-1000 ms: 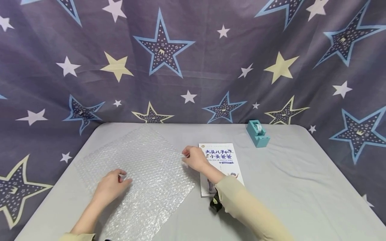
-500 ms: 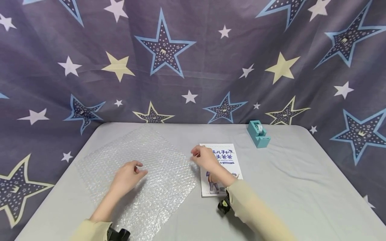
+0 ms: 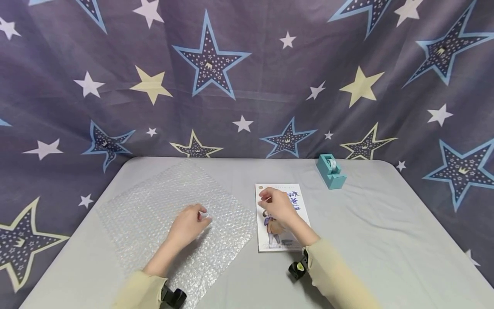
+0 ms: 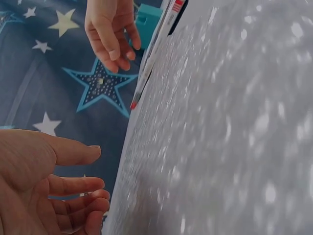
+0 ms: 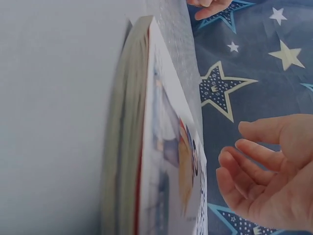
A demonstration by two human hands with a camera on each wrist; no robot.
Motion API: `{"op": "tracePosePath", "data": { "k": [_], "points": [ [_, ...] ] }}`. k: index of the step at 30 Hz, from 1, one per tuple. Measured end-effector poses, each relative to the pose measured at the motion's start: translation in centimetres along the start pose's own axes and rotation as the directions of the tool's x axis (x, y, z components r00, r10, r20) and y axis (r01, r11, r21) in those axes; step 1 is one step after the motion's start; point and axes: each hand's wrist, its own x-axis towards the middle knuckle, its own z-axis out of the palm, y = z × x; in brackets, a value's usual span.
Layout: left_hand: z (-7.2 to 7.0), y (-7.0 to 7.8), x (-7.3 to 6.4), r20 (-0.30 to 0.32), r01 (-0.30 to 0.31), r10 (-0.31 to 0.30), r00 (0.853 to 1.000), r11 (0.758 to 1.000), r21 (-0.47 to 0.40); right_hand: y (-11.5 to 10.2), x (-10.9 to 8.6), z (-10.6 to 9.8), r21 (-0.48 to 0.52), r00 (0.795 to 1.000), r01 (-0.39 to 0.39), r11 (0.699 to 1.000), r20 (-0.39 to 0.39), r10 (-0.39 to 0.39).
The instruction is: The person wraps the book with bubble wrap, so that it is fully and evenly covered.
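A clear sheet of bubble wrap [image 3: 154, 201] lies flat on the left half of the table, turned at an angle. Over its right part hovers my left hand [image 3: 189, 227], fingers loosely bent and nothing between them; the left wrist view shows this hand [image 4: 54, 181] above the wrap [image 4: 234, 122]. A white paperback book [image 3: 272, 238] with blue title characters and a cartoon figure lies just right of the wrap. My right hand [image 3: 278, 206] is held over the book's cover, relaxed and holding nothing. In the right wrist view the book [image 5: 171, 161] stands out beside that hand [image 5: 269, 171].
A teal tape dispenser [image 3: 331, 172] with a roll of tape stands at the back right of the grey-white table [image 3: 370, 240]. Behind the table hangs a dark cloth [image 3: 262, 86] printed with stars. Black cameras are strapped at both wrists.
Both hands have moved to the right: the left from the wrap's left part to its right part, the right from the wrap's right corner to over the book. The wrap and book lie still.
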Motion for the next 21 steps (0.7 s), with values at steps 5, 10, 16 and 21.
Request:
{"op": "tracePosePath", "data": {
  "k": [5, 10, 16, 21],
  "points": [
    [0.9, 0.9, 0.3, 0.002, -0.017, 0.017, 1.000, 1.000, -0.012, 0.5, -0.8, -0.7, 0.008, 1.000, -0.010, 1.000, -0.009, 0.010],
    [2.0, 1.7, 0.6, 0.011, -0.023, 0.024, 1.000, 0.999, -0.029, 1.3, -1.4, -1.2, 0.016, 0.999, -0.028, 0.999, -0.040, 0.028],
    [3.1, 2.6, 0.8, -0.008, -0.037, 0.036, 0.999, 0.998, -0.050, 2.2, -2.1, -1.6, -0.009, 0.997, -0.040, 0.999, -0.060, 0.040],
    [4.1, 3.4, 0.9, -0.017, -0.053, 0.052, 0.998, 0.997, -0.061, 2.8, -2.7, -2.0, -0.011, 0.996, -0.048, 0.999, -0.075, 0.047]
  ]
}}
